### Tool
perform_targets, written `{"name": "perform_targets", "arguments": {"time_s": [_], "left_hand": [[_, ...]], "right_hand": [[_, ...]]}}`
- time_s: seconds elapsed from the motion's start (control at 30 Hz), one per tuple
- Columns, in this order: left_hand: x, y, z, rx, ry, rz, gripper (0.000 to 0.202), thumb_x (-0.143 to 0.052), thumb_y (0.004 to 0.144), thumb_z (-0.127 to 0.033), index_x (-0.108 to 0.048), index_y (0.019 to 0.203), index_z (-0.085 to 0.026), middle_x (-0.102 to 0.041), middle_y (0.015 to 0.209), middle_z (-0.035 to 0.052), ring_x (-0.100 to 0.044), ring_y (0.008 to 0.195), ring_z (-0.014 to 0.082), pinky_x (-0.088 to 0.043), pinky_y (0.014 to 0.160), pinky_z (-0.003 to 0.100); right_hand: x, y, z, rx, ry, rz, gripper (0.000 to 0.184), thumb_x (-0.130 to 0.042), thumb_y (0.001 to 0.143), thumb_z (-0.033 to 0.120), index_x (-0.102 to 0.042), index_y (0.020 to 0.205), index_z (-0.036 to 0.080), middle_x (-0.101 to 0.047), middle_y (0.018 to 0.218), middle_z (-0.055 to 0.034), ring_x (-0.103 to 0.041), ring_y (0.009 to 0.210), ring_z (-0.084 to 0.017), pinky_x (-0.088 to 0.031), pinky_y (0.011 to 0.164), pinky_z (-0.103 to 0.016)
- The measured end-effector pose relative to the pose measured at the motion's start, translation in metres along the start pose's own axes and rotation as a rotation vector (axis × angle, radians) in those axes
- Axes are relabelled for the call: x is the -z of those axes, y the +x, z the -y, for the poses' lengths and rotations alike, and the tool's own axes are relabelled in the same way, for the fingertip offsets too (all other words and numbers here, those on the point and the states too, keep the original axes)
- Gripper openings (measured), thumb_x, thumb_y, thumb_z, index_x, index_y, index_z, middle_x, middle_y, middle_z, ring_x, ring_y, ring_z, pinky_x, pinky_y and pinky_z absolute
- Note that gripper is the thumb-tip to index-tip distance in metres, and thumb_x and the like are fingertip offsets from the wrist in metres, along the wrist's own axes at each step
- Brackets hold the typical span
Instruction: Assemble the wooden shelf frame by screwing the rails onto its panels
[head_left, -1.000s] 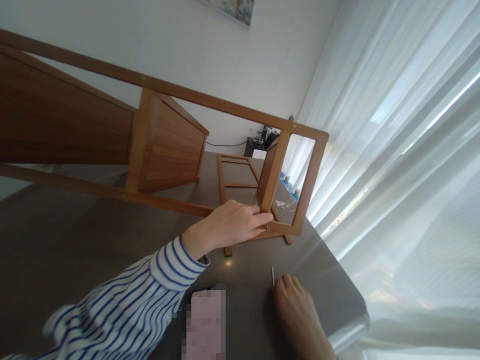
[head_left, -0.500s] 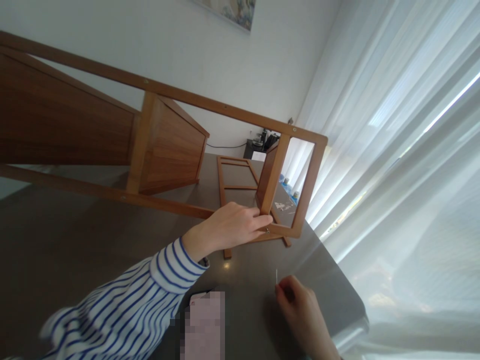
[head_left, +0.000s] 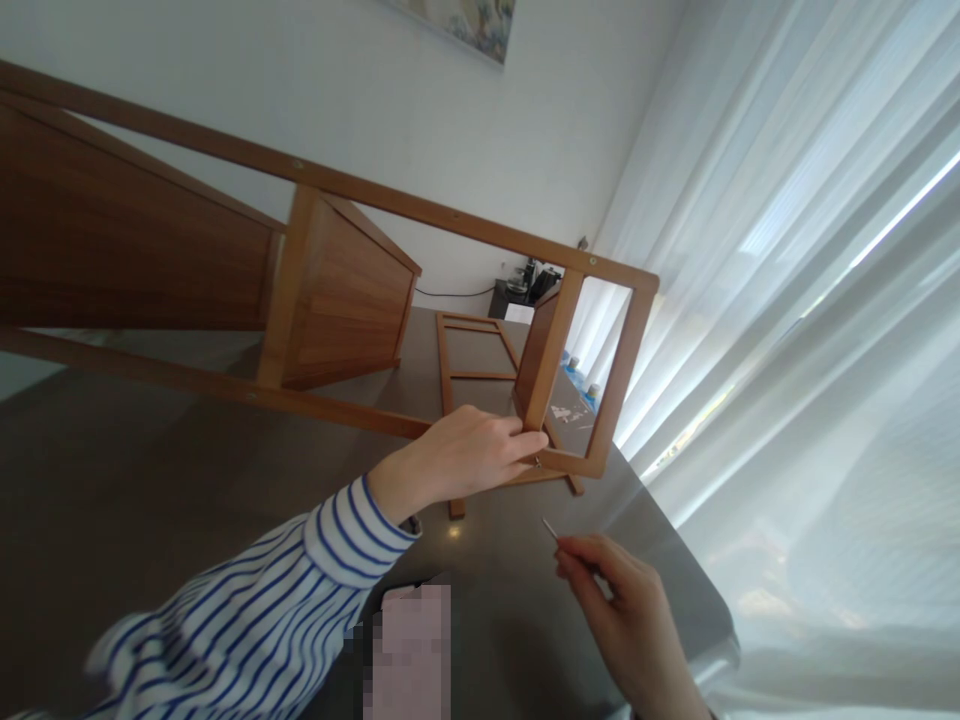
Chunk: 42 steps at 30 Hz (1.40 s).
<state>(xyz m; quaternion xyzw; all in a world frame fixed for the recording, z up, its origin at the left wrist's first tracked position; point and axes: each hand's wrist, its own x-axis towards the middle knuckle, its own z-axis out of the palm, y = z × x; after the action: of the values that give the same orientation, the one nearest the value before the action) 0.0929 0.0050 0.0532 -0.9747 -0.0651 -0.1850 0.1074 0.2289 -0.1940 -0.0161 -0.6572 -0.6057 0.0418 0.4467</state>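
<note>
My left hand (head_left: 472,450), in a striped sleeve, is closed around the lower rail of a wooden shelf frame (head_left: 390,200), where a crosspiece meets it near the right end. Beside my fingertips a small metal screw (head_left: 537,461) shows in that rail. Between thumb and forefinger, my right hand (head_left: 626,605) pinches a thin metal rod that looks like a hex key (head_left: 550,528). Its tip points up and left, below the frame and apart from it. Wooden shelf panels (head_left: 349,290) stand behind the frame's rails; their joints are partly hidden.
A second wooden frame (head_left: 444,365) lies on the grey table (head_left: 495,560). Small white bits (head_left: 570,413) and blue-labelled bottles (head_left: 591,393) are farther back. A pixelated pink object (head_left: 412,650) lies near me. White curtains (head_left: 810,380) hang along the table's right edge.
My right hand has turned, and the hex key has swung from upright to leaning left. My left hand keeps its hold on the frame.
</note>
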Motion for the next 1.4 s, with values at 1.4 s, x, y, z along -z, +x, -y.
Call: {"name": "perform_targets", "arguments": {"time_s": [1.4], "left_hand": [[0.001, 0.000, 0.000, -0.010, -0.027, -0.012, 0.024, -0.044, 0.094, -0.034, -0.053, 0.114, -0.024, -0.066, 0.087, 0.0020, -0.064, 0.070, 0.0161, -0.041, 0.054, 0.022]], "right_hand": [[-0.022, 0.031, 0.036, -0.069, 0.099, -0.087, 0.019, -0.049, 0.093, 0.027, -0.059, 0.107, 0.020, -0.073, 0.085, -0.0056, -0.070, 0.072, -0.015, -0.055, 0.059, -0.021]]}}
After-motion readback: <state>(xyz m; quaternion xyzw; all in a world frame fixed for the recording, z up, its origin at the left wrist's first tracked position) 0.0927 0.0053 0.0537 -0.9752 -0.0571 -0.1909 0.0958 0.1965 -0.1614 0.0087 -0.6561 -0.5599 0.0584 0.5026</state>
